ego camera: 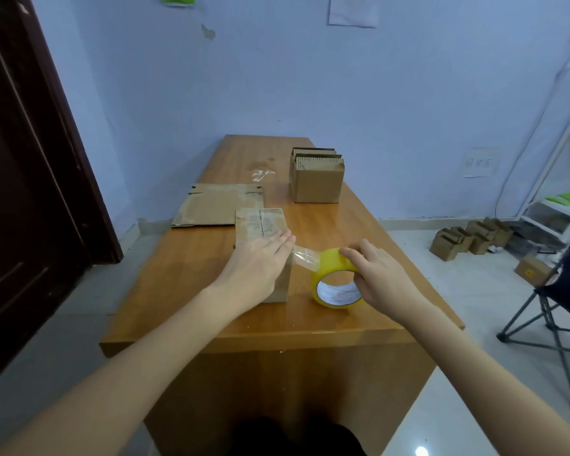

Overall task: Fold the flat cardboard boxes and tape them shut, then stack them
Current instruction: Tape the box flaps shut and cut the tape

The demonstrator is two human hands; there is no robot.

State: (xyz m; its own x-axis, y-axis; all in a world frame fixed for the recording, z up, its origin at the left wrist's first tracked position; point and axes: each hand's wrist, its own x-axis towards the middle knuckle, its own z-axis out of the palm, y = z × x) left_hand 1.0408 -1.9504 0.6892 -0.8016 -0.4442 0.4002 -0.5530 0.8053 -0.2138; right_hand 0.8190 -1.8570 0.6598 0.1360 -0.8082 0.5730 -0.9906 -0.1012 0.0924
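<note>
A folded cardboard box (260,225) stands near the front of the wooden table (195,264). My left hand (257,261) lies flat on its top with straight fingers, pressing down a strip of clear tape (305,256). That strip runs right to a yellow tape roll (336,281), which my right hand (379,274) grips by its rim, just right of the box. A flat unfolded box (214,205) lies behind on the left. An assembled box (316,176) with cardboard pieces standing in it sits at the back right.
Crumpled clear tape (262,174) lies on the table near the back. Several small boxes (468,240) sit on the floor at right, beside a folding chair (553,311) and a white shelf (560,199). A dark door (23,179) stands at left.
</note>
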